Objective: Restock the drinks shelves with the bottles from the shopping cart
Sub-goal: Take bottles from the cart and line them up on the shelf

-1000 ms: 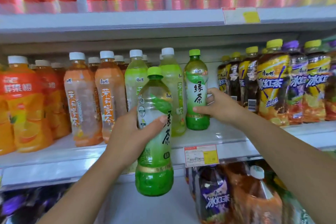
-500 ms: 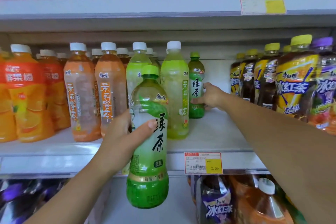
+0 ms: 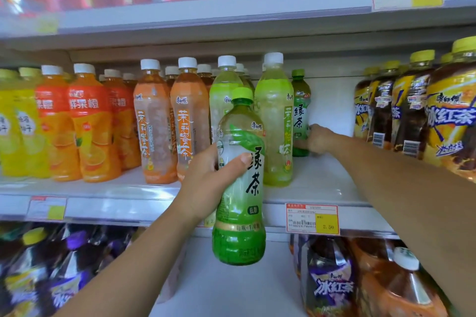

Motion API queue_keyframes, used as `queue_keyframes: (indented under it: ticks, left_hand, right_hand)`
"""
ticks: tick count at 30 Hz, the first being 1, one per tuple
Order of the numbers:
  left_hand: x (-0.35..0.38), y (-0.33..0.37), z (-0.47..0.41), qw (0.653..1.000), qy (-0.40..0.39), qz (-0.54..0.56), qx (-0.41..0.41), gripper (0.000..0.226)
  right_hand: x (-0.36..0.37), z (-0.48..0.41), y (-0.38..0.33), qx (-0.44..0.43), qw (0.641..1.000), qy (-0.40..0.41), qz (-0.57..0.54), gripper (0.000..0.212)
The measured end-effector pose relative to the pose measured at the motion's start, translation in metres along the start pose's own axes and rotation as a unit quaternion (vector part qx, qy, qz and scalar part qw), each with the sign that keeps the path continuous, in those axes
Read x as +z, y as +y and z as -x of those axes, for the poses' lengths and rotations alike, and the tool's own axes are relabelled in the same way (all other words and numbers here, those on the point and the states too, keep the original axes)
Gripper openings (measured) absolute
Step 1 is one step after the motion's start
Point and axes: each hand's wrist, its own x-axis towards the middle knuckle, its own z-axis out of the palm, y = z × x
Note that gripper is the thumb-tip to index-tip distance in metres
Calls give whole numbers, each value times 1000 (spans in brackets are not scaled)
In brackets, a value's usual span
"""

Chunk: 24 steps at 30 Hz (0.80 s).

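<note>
Our left hand [image 3: 206, 177] wraps the full, likely heavy, slick green tea bottle [image 3: 239, 188] mid-label, while our right hand [image 3: 318, 139] grips the rear bottle [image 3: 300, 110] low down.

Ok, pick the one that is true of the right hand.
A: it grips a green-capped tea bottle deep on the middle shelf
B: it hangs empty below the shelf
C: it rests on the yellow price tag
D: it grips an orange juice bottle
A: the right hand grips the low part of the rear green tea bottle, which stands upright deep on the middle shelf. The left hand holds the front green tea bottle.
</note>
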Motion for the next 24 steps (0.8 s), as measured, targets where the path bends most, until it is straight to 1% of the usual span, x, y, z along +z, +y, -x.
queue_keyframes:
  ticks: [1,2,3,4,6,7,8,9,10,12,13,14,16,17,19,20,22,23,24]
  left_hand:
    - [0,1,0,1000,2,2,-6,38]
    - [-1,2,0,1000,5,2,-11,40]
    - [0,4,0,1000,4,2,-14,42]
    - [-1,5,0,1000,4,1,-17,42]
    - [-1,9,2,1000,2,12,-28,45]
    - [0,11,3,999,0,21,-30,48]
    - [0,13,3,999,-2,32,-31,48]
    - [3,15,1,999,-2,42,-32,46]
    - [6,18,1,998,0,55,-33,42]
    - [17,32,3,996,13,85,-24,26]
    - [24,37,4,996,25,82,-18,22]
    - [30,43,4,997,29,71,-13,25]
    - [44,54,3,998,6,56,1,38]
    - [50,60,2,999,-14,47,7,41]
    - [57,70,-5,998,-50,9,22,55]
    - [59,73,-8,997,-61,-4,36,56]
    - [55,72,-12,997,-44,-6,67,43]
    - [52,64,-15,997,-7,-20,78,38]
    - [50,56,-16,994,41,-59,82,36]
  right_hand:
    - [-5,8,-3,5,1000,0,-2,58]
    - [-12,16,-6,2,1000,18,-23,55]
    - [-19,25,-10,-8,997,46,-66,52]
    - [-27,37,-13,-28,989,84,-120,48]
    - [-39,79,-22,-91,955,150,-240,34]
    - [-42,106,-26,-127,939,164,-273,26]
    - [-42,135,-28,-166,934,159,-275,21]
    - [-39,165,-29,-201,938,131,-249,19]
    - [-35,194,-30,-227,944,85,-222,23]
    - [-24,234,-33,-246,944,0,-219,45]
    - [-19,243,-33,-247,939,-22,-240,52]
    - [-15,246,-32,-242,935,-26,-257,53]
    - [-15,245,-30,-226,935,2,-273,49]
    - [-19,243,-28,-216,936,21,-276,47]
    - [-29,239,-23,-207,933,60,-288,49]
    - [-35,237,-20,-206,932,79,-288,51]
    - [-46,232,-12,-205,935,114,-264,56]
    - [-50,228,-7,-205,937,127,-253,56]
    - [-54,224,-3,-205,938,134,-244,54]
